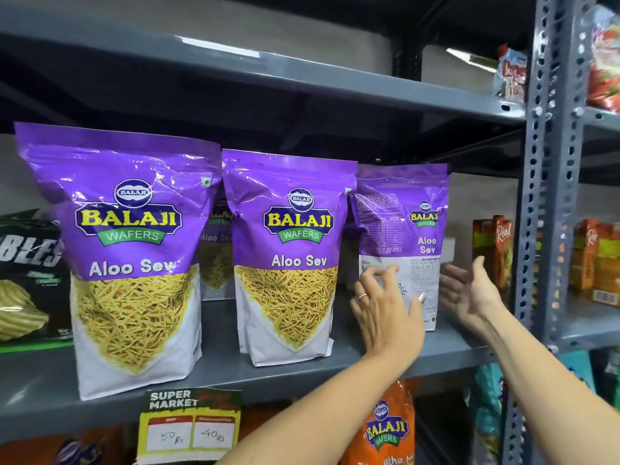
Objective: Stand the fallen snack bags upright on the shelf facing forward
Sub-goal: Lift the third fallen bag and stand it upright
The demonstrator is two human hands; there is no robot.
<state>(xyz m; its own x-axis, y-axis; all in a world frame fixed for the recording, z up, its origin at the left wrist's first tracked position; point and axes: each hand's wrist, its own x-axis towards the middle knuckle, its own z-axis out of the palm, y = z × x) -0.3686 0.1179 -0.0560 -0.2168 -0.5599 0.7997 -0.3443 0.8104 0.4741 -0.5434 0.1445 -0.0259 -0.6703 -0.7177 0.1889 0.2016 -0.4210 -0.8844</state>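
Spreading loose fingers (379, 275) of the left hand (385, 310) against the third bag (402, 229), right hand (469, 290) open beside it, she has it upright on the shelf (218, 367) but back-side out, while two bags (288, 250) already face forward.

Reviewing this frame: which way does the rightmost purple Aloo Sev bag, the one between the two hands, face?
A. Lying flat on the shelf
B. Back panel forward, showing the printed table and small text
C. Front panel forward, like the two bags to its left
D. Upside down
B. The rightmost purple bag stands upright but shows its back panel of fine print, while the middle bag shows its front with the clear window.
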